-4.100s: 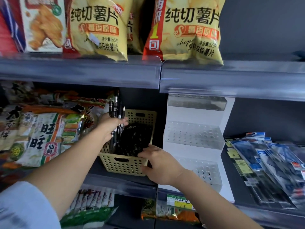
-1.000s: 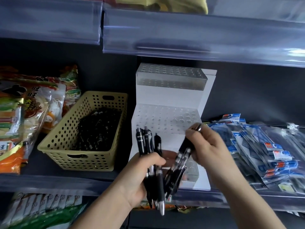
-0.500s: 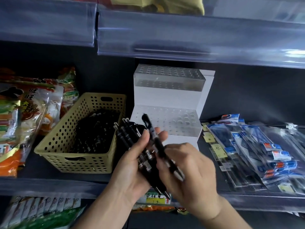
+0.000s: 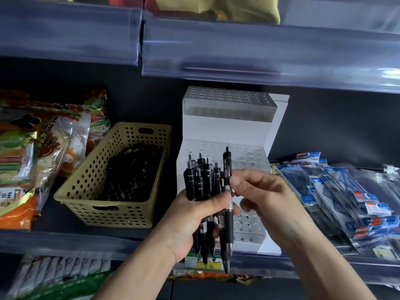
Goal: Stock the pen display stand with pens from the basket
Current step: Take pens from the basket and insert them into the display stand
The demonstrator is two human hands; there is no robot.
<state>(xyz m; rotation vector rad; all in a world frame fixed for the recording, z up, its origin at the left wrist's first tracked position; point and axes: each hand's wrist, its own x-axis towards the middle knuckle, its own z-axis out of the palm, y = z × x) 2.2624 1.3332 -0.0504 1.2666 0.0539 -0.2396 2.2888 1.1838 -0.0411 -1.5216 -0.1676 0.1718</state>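
My left hand (image 4: 190, 219) grips a bundle of several black pens (image 4: 202, 182), held upright in front of the white tiered pen display stand (image 4: 227, 131). My right hand (image 4: 264, 198) pinches one black pen (image 4: 227, 204) at the bundle's right side, standing vertical with its clicker up. The stand's clear perforated tiers hold no pens that I can see; its lowest tier is partly hidden behind my hands. Left of the stand sits a yellow perforated basket (image 4: 86, 191) with a heap of black pens (image 4: 132, 172) inside.
Snack bags (image 4: 41, 148) crowd the shelf left of the basket. Packaged stationery in clear bags (image 4: 350, 195) lies to the right of the stand. The upper shelf's rail (image 4: 238, 46) overhangs the stand. Packets (image 4: 65, 276) fill the shelf below.
The pen bundle has turned from tilted to upright in my left hand. My right hand has shifted from gripping across the bundle to pinching a single pen at its right edge.
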